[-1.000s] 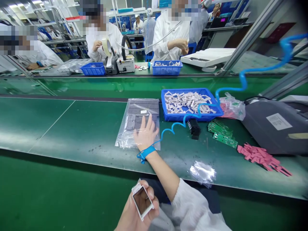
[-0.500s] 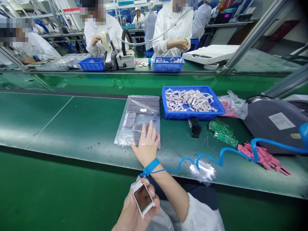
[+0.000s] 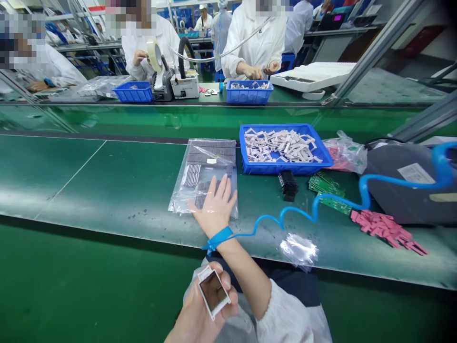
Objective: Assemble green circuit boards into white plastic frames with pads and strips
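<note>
My left hand, low in the picture, is closed around a small display screen with a dark face and a white frame, tilted toward me. Beyond it, my right hand lies with spread fingers on the lower right part of a clear plastic bag. Dark striped strips and stacked pieces show inside or beneath the plastic. A blue wrist strap circles my right wrist, and a coiled blue cord runs from it to the right.
A blue tray of white frames stands behind and right of the bag. Nearby lie black pieces, green circuit boards, pink pieces and clear film. Co-workers sit across a glass partition, with a blue bin and tape dispenser.
My right hand stays on the bag, its fingers slightly more spread. The blue cord has swung upward. Across the partition, a co-worker's hand has reached down to the blue bin.
</note>
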Demonstrator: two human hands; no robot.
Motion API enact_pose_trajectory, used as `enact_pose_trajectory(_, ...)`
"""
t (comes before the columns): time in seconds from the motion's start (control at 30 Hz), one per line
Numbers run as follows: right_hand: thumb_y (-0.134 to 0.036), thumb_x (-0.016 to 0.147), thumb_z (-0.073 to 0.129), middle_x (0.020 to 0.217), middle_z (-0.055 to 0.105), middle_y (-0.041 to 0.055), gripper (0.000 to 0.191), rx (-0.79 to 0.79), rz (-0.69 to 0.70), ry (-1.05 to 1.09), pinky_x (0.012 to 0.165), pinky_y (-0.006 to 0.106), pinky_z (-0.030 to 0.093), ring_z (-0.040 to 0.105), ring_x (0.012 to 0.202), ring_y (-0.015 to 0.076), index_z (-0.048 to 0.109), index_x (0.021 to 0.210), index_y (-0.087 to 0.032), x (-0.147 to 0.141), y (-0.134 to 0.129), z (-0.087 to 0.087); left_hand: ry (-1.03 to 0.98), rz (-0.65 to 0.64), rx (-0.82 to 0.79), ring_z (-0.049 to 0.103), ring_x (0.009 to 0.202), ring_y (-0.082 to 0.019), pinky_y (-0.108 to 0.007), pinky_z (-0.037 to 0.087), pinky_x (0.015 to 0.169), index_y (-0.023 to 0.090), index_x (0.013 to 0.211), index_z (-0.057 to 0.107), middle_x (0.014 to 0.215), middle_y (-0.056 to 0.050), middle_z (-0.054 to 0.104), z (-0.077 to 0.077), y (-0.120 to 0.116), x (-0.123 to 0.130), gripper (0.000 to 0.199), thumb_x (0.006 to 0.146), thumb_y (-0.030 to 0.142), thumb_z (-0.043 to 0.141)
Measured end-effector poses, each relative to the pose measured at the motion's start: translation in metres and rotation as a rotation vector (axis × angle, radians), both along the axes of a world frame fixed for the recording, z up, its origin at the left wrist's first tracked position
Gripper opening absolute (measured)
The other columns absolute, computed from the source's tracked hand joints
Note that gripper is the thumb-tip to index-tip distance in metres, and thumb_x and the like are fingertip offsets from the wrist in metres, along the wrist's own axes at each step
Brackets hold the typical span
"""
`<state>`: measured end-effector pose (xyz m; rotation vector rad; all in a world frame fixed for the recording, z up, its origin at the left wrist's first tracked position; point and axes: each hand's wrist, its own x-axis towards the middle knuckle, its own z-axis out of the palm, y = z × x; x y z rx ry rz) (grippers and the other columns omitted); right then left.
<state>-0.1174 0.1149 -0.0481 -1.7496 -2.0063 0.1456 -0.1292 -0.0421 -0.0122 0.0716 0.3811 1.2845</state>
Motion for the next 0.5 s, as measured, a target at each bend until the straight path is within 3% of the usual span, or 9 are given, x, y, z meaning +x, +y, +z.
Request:
enact_pose_trajectory(0.07, -0.061, 0.079, 0.051, 0.149, 0.017, 0.0313, 0.093, -0.03, -0.019, -0.01, 0.103, 0.063, 0.018, 0.022, 0.135, 0.0443, 0.024, 0.143, 0.0, -0.003, 0.005, 0.002, 0.007, -0.003, -0.013, 0.068, 0.078, -0.012, -0.019, 0.054, 0.07, 0.023, 0.097, 0.071, 0.086, -0.001, 0.072, 0.001, 0.0, -0.001, 0.026, 0.077, 0.038, 0.069)
enact_pose_trajectory(0.2, -0.047, 0.081, 0.053, 0.145, 0.024, 0.0335, 0.082, -0.075, -0.035, -0.018, 0.098, 0.061, 0.026, 0.033, 0.128, 0.0451, 0.028, 0.141, 0.002, -0.006, 0.015, 0.006, -0.008, -0.004, 0.0, 0.068, 0.079, -0.012, -0.018, 0.054, 0.072, 0.023, 0.097, 0.071, 0.087, -0.001, 0.072, 0.0, 0.0, -0.003, 0.026, 0.076, 0.038, 0.07)
enact_pose_trajectory(0.5, -0.042, 0.083, 0.047, 0.135, 0.046, 0.0205, 0.06, -0.063, 0.099, -0.033, 0.091, 0.056, 0.032, 0.042, 0.116, 0.0379, 0.043, 0.135, -0.012, 0.006, 0.008, 0.004, 0.057, 0.01, -0.038, 0.067, 0.079, -0.013, -0.021, 0.054, 0.071, 0.024, 0.097, 0.071, 0.087, -0.001, 0.071, -0.004, -0.002, -0.006, 0.027, 0.075, 0.039, 0.071)
